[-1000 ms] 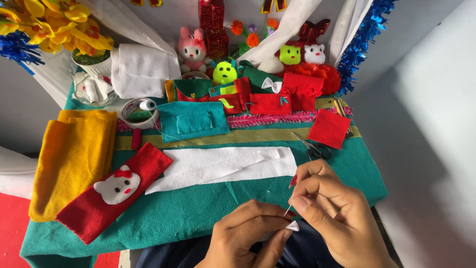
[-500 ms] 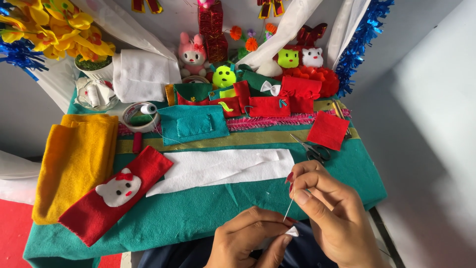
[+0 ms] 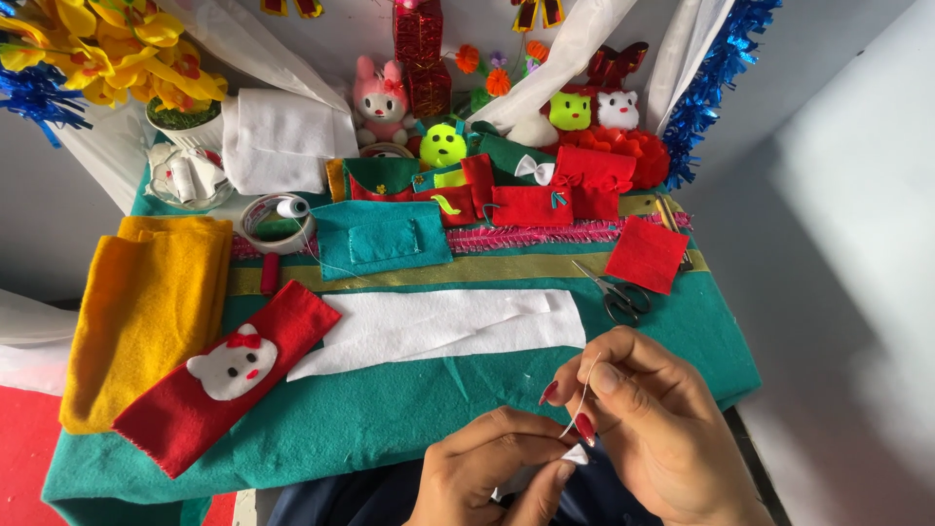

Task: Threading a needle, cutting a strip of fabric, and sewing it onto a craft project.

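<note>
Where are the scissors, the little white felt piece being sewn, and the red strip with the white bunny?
Black-handled metal scissors [image 3: 617, 293], head view, near the pivot.
Small white felt piece [image 3: 576, 455], head view, its exposed corner.
Red felt strip with white bunny face [image 3: 292, 321], head view, bare red end.

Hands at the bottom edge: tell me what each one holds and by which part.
The left hand pinches a small white felt piece by its edge; the right hand holds a white thread between its fingers.

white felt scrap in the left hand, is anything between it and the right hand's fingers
Nothing visible stands between them. The left hand pinches the small white felt scrap at its fingertips, and the right hand sits right beside it, holding a thin thread that runs down to the scrap.
</note>
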